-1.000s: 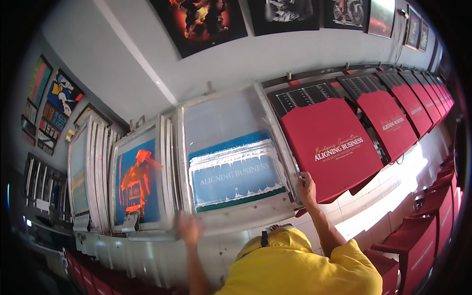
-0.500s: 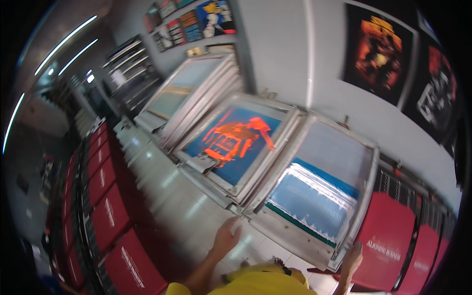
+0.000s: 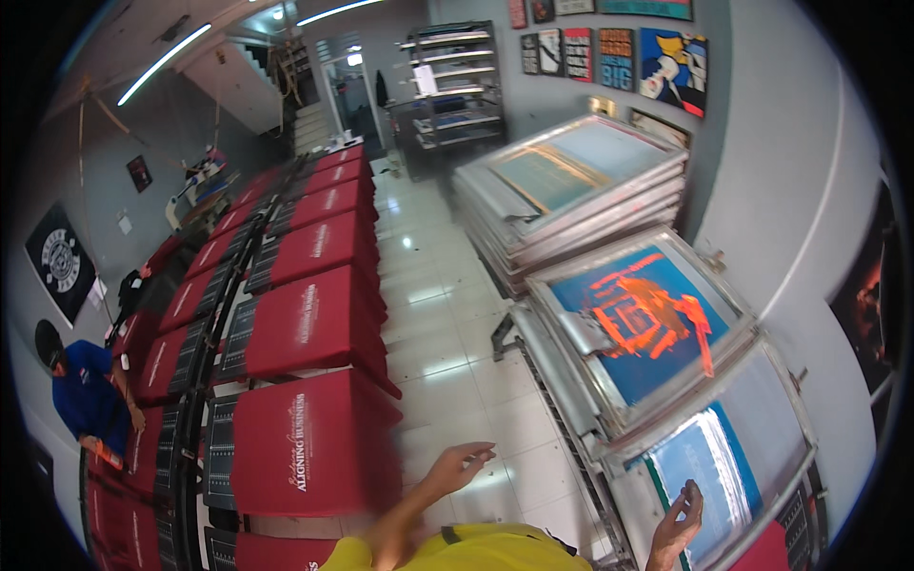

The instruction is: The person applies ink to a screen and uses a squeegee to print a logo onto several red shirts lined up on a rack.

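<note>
My left hand (image 3: 462, 466) is held over the tiled aisle between the red shirts and the screens. Its fingers are loosely bent and apart, with nothing in them. Over the nearest printing screen (image 3: 705, 466), my right hand (image 3: 678, 521) hangs with its fingers slightly curled and no object visible in it; whether it touches the screen I cannot tell. That metal-framed screen has a blue stencil and a band of white ink. Just beyond lies a screen with orange ink (image 3: 647, 324) on blue mesh, a grey squeegee (image 3: 586, 333) resting on it. Closest to my left hand is a red shirt (image 3: 352, 447) with white print.
Red shirts on boards run in two long rows to the left. A co-worker in a blue shirt (image 3: 86, 395) stands beyond them. Stacked screens (image 3: 581, 219) stand farther back at the right, near a rack (image 3: 457, 81). The tiled aisle (image 3: 428, 324) runs between.
My view has swung left toward the shirt rows, so the screens now sit farther right. My right hand, earlier at the near screen's corner, now appears over its inked area.
</note>
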The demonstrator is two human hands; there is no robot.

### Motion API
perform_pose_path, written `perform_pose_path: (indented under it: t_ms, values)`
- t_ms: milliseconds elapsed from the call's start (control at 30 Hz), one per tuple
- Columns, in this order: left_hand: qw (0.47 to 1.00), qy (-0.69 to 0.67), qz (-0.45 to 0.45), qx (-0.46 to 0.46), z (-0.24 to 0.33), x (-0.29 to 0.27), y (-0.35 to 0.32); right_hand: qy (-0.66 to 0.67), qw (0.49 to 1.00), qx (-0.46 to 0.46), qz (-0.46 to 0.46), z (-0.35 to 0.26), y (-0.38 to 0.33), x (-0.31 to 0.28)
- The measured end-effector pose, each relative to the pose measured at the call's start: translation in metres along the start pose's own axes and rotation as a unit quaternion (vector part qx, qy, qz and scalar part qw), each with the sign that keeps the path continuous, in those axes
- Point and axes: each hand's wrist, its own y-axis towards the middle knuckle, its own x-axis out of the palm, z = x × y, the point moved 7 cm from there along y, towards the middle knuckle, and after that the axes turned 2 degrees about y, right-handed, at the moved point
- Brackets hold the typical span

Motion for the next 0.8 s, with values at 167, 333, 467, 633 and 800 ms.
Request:
perform_pose_path:
  t_ms: [167, 333, 467, 633, 800]
  values:
    - [0.998, 0.015, 0.059, -0.034, -0.048, -0.069, 0.006, 0.072, 0.994, -0.044, -0.062, -0.079, 0.018, 0.082]
    - [0.995, 0.004, 0.072, -0.063, -0.074, -0.114, 0.032, 0.1, 0.986, -0.08, -0.103, -0.138, 0.027, 0.148]
    - [0.994, -0.043, 0.086, -0.045, -0.099, -0.138, 0.074, 0.142, 0.977, -0.091, -0.133, -0.157, 0.034, 0.2]
    - [0.991, -0.096, 0.088, -0.038, -0.115, -0.169, 0.142, 0.189, 0.959, -0.097, -0.184, -0.212, 0.056, 0.262]
    - [0.988, -0.14, 0.061, -0.025, -0.131, -0.213, 0.229, 0.25, 0.948, -0.077, -0.182, -0.242, 0.088, 0.338]
